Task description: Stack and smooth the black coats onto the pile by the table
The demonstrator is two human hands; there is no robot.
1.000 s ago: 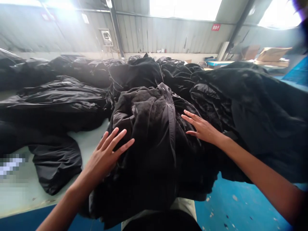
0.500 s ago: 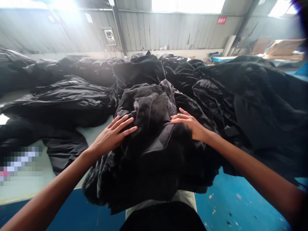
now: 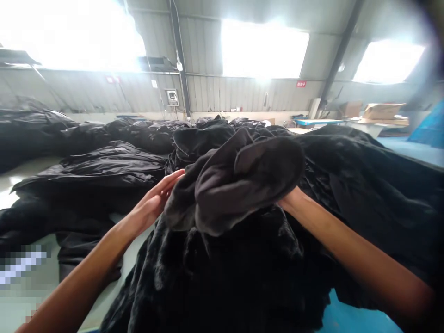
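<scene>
A black fleecy garment (image 3: 239, 185) is bunched up in front of me on top of a heap of dark clothing. My left hand (image 3: 152, 203) lies against its left side with the fingers stretched out. My right hand (image 3: 287, 200) is almost wholly buried under a raised fold of the garment; only the wrist and heel of the hand show, so its fingers are hidden. More of the same black fabric (image 3: 222, 277) hangs down below both arms.
Black shiny jackets (image 3: 104, 164) lie piled across the pale table (image 3: 21, 175) to the left and behind. Another dark heap (image 3: 374, 185) fills the right. A blue floor (image 3: 347, 319) shows lower right. Cardboard boxes (image 3: 381, 111) stand far right by the metal wall.
The garment has been lifted and folded up toward me, and it now covers my right hand. My left hand slid to its left edge. The view has tilted upward.
</scene>
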